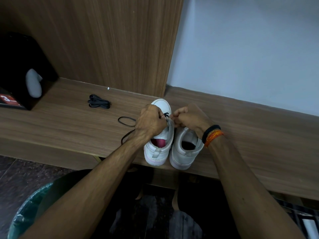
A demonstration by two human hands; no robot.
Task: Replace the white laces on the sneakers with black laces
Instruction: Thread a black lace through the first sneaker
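Two white sneakers stand side by side on a wooden shelf, heels toward me. Over the left sneaker (pixel 159 145), my left hand (pixel 151 122) and my right hand (pixel 187 119) meet above its eyelets, fingers curled. Each hand pinches part of a black lace (pixel 126 121) that crosses the toe end and trails off left in a loop on the wood. The right sneaker (pixel 185 150) stands partly under my right wrist; its front is hidden. A second black lace (pixel 99 101) lies bundled on the shelf to the far left.
A black box (pixel 20 69) with a grey object in its opening stands at the shelf's left end. A wooden panel and a pale wall rise behind. A bin with a green liner (pixel 25 214) stands on the floor at lower left. My legs are below the shelf edge.
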